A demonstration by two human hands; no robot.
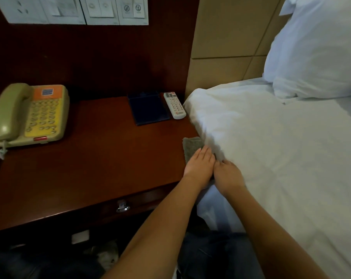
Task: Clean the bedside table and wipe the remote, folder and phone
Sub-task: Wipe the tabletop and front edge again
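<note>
While the left hand (198,165) presses flat, fingers extended, on the cloth (190,147) at the worktop (102,158) edge — right hand (228,175) curled loosely, grasping nothing visible — remote (174,105), folder (149,108), phone (29,114) lie behind; bedding (261,148) may snag the cloth.

Your single head camera looks forward and down from close above the tabletop (94,168). The phone (29,115) sits at ten o'clock, the bed (281,158) at three o'clock, and your forearms enter from six o'clock.
</note>
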